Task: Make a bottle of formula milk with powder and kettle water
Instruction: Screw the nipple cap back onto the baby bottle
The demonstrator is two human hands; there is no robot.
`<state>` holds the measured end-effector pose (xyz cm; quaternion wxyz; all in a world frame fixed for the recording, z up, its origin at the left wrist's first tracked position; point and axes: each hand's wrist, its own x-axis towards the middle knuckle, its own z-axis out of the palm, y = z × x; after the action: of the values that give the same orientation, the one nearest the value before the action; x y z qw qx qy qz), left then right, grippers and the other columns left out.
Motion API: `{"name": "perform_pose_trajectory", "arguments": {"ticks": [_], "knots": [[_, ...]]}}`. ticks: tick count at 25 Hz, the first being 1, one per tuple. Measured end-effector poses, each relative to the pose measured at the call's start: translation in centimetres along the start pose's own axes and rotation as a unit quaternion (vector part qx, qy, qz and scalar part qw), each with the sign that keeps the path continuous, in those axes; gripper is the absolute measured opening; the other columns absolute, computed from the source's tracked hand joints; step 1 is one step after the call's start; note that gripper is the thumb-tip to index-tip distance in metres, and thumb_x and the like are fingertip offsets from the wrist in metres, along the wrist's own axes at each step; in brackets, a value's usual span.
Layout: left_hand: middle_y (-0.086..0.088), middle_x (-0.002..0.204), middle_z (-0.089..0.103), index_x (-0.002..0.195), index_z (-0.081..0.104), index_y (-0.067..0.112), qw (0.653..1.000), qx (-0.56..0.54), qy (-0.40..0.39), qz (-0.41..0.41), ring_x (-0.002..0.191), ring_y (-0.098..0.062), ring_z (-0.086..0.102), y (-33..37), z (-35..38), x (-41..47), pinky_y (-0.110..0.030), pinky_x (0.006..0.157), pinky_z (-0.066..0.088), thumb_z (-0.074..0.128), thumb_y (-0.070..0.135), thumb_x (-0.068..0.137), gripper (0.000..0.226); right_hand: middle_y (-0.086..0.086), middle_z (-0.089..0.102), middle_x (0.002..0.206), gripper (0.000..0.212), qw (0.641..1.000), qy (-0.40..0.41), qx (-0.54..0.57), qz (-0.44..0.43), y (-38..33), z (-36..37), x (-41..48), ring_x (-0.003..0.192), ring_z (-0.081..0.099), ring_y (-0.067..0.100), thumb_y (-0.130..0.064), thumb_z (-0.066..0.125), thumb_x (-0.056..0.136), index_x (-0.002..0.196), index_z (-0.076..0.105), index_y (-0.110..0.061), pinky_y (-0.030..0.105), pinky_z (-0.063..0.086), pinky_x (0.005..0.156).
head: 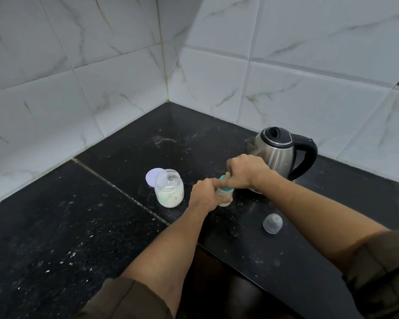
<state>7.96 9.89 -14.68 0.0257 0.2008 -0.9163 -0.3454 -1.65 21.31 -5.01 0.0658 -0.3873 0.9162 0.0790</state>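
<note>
The bottle (224, 202) stands upright on the counter (309, 249), between the powder jar (169, 191) and the kettle (274, 155), its long axis vertical. The left hand (205, 194) wraps its lower body and steadies it. The right hand (244, 171) sits directly above, fingers curled round the teal collar (227, 186) and teat. Any twist, I'd judge, runs about that vertical axis. The clear cap (272, 223) lies nearer the right hand, well apart from the bottle.

brushed shiny metal on the kettle (274, 157), with glossy black plastic lid and handle. polished speckled black stone for the counter (55, 226), glossy marbled tiles (309, 88) behind. clear smooth plastic, seemingly, for jar (169, 187), dome cap (272, 223) and bottle (224, 192); matt olive cloth sleeves (385, 272).
</note>
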Motion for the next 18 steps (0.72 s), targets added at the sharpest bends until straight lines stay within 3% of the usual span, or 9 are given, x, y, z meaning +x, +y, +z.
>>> {"name": "perform_pose_trajectory", "arguments": {"ticks": [2,3,5,8,10,12,15,18], "knots": [[0.014,0.084,0.069,0.106,0.073,0.028,1.000,0.000,-0.006,-0.005,0.087,-0.011,0.065,0.0,-0.1,0.0,-0.031,0.082,0.053,0.088,0.049,0.072,0.044,-0.002,0.067,0.113,0.060,0.996,-0.061,0.041,-0.053,0.2,-0.5,0.0,0.096,0.062,0.020,-0.063,0.071,0.079,0.127,0.060,-0.027,0.037,0.055,0.077],[0.011,0.090,0.072,0.107,0.072,0.026,1.000,-0.001,-0.008,-0.005,0.090,-0.011,0.067,0.0,-0.1,0.0,-0.031,0.083,0.053,0.088,0.049,0.072,0.045,-0.002,0.066,0.115,0.059,0.994,-0.080,0.032,-0.071,0.2,-0.6,-0.1,0.096,0.060,0.020,-0.054,0.075,0.080,0.131,0.059,-0.028,0.037,0.055,0.078],[0.008,0.096,0.075,0.110,0.073,0.025,1.000,0.000,-0.005,-0.004,0.092,-0.011,0.067,0.1,0.0,-0.1,-0.033,0.086,0.054,0.088,0.048,0.072,0.047,-0.003,0.066,0.100,0.051,0.997,-0.053,-0.003,-0.052,-0.3,-0.4,-0.1,0.087,0.061,0.020,-0.055,0.072,0.081,0.122,0.066,-0.025,0.035,0.052,0.069],[0.009,0.089,0.073,0.107,0.075,0.025,1.000,0.005,-0.001,-0.001,0.085,-0.010,0.063,0.1,-0.1,-0.1,-0.035,0.087,0.056,0.088,0.047,0.074,0.042,-0.003,0.062,0.082,0.061,0.999,-0.013,-0.035,0.007,-0.9,-0.3,0.0,0.075,0.062,0.021,-0.078,0.061,0.079,0.099,0.065,-0.020,0.033,0.047,0.060],[0.010,0.087,0.072,0.104,0.073,0.025,1.000,0.002,-0.006,-0.002,0.086,-0.010,0.065,0.1,-0.1,-0.1,-0.035,0.088,0.056,0.088,0.047,0.074,0.040,-0.001,0.068,0.101,0.062,0.999,-0.049,0.004,-0.015,-0.6,-0.4,0.1,0.090,0.066,0.023,-0.072,0.069,0.079,0.117,0.063,-0.023,0.037,0.054,0.070],[0.007,0.099,0.076,0.113,0.072,0.023,1.000,-0.001,-0.011,-0.006,0.096,-0.012,0.069,0.2,-0.1,-0.1,-0.035,0.092,0.056,0.088,0.047,0.075,0.048,-0.001,0.068,0.111,0.062,0.995,-0.081,0.021,-0.048,-0.3,-0.8,0.0,0.098,0.065,0.022,-0.054,0.078,0.081,0.133,0.062,-0.025,0.039,0.058,0.080],[0.004,0.107,0.077,0.120,0.072,0.024,1.000,0.000,-0.010,-0.008,0.102,-0.014,0.069,0.3,0.0,-0.1,-0.036,0.096,0.055,0.088,0.047,0.075,0.053,-0.002,0.070,0.101,0.054,0.997,-0.066,0.023,-0.029,-0.6,-0.9,0.0,0.090,0.067,0.019,-0.050,0.082,0.080,0.123,0.071,-0.020,0.034,0.057,0.073],[0.006,0.100,0.076,0.114,0.073,0.025,1.000,0.004,-0.016,-0.002,0.097,-0.014,0.069,0.3,-0.2,0.1,-0.036,0.093,0.056,0.088,0.046,0.073,0.049,0.002,0.070,0.098,0.055,0.998,-0.062,0.013,-0.005,-1.1,-0.9,0.4,0.087,0.069,0.022,-0.053,0.082,0.079,0.117,0.070,-0.016,0.037,0.062,0.077]]}}
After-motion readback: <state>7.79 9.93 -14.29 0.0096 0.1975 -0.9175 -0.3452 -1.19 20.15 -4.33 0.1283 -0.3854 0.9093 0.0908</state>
